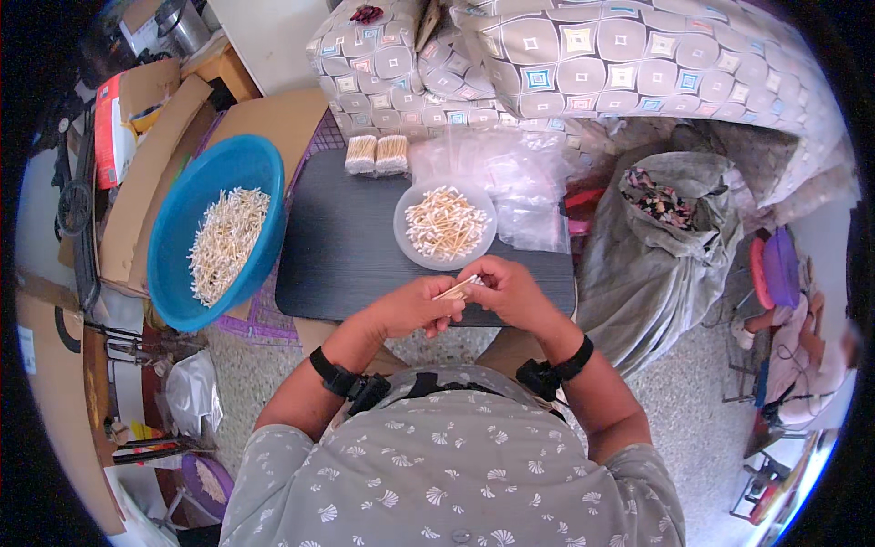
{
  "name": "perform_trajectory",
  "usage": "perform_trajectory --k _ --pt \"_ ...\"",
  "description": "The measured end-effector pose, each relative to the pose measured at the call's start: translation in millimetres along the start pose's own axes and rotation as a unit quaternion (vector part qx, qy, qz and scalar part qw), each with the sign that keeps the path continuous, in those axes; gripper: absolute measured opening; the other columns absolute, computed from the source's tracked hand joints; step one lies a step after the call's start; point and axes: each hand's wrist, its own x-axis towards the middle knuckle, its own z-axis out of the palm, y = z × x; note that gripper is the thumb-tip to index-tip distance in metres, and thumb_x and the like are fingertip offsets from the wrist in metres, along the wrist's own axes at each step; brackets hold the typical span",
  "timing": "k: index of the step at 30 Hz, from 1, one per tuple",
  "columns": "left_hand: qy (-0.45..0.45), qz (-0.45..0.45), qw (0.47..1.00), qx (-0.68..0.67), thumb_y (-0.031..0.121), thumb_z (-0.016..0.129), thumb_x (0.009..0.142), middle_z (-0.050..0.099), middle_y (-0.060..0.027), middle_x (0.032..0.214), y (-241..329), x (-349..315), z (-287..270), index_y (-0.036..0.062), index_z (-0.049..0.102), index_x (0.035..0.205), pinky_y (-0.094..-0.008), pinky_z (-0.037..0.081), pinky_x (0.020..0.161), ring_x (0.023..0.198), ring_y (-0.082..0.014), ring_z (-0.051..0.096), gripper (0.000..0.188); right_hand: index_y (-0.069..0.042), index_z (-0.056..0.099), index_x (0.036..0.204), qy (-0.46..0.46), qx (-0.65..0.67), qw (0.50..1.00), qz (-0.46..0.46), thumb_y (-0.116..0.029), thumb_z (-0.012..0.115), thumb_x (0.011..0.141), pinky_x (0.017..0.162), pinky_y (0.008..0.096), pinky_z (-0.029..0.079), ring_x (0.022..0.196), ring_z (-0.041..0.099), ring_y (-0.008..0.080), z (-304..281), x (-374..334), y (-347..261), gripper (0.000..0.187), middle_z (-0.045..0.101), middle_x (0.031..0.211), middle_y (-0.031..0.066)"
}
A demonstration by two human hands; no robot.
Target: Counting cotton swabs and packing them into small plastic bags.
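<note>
Over the near edge of the dark table (342, 232), my two hands meet around a small bunch of cotton swabs (462, 288). My left hand (421, 307) is closed on one end of the bunch, and the fingers of my right hand (507, 292) pinch the other end. Just beyond them stands a round, whitish bowl (400, 235) with many loose swabs (445, 222) in it. Two filled packs of swabs, a left pack (361, 154) and a right pack (392, 154), lie side by side at the far edge. Clear plastic bags (524, 187) are spread to the right of the bowl.
A big blue basin (166, 246) heaped with swabs tilts at the table's left. Cardboard boxes (150, 201) stand beyond it. A patterned sofa (629, 64) lines the far side. On the right are a grey cloth sack (656, 264) and a seated person (802, 365).
</note>
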Motion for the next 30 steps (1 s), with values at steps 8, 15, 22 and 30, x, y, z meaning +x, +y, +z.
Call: perform_trajectory --k 8,15,22,30 --pt "-0.052 0.074 0.979 -0.183 0.031 0.057 0.091 0.051 0.0035 0.077 -22 8 -5 0.012 0.05 0.106 -0.019 0.038 0.047 0.06 -0.0056 0.049 0.025 -0.005 0.049 0.126 0.088 -0.078 0.984 -0.13 -0.017 0.061 0.085 0.089 0.0358 0.045 0.111 0.052 0.0304 2 -8 -11 0.044 0.053 0.122 0.0182" --pt "-0.072 0.034 0.961 -0.266 0.024 0.056 0.093 0.048 0.004 0.076 -11 6 -1 0.0119 0.048 0.109 -0.0177 0.03 0.044 0.056 -0.0038 0.04 0.021 -0.003 0.031 0.139 0.019 -0.093 0.979 -0.181 -0.02 0.06 0.086 0.106 0.0394 0.029 0.128 0.038 0.0356 11 -13 -11 0.063 0.039 0.137 0.0216" --pt "-0.072 0.029 0.966 -0.248 0.021 0.054 0.093 0.045 0.0044 0.073 -10 8 -2 0.0113 0.047 0.112 -0.0161 0.025 0.04 0.051 -0.0031 0.033 0.022 -0.003 0.036 0.136 0.044 -0.076 0.984 -0.153 -0.02 0.062 0.084 0.1 0.0392 0.036 0.121 0.045 0.0324 11 -13 -11 0.061 0.045 0.132 0.0197" --pt "-0.12 -0.017 0.979 -0.164 0.026 0.055 0.093 0.041 0.0049 0.067 -17 12 -6 0.0077 0.051 0.108 -0.0175 0.024 0.039 0.048 -0.0033 0.033 0.024 -0.014 0.054 0.125 -0.004 -0.053 0.989 -0.138 -0.019 0.069 0.078 0.069 0.0337 0.048 0.083 0.059 0.0243 -8 -18 -2 0.049 0.057 0.105 0.01"
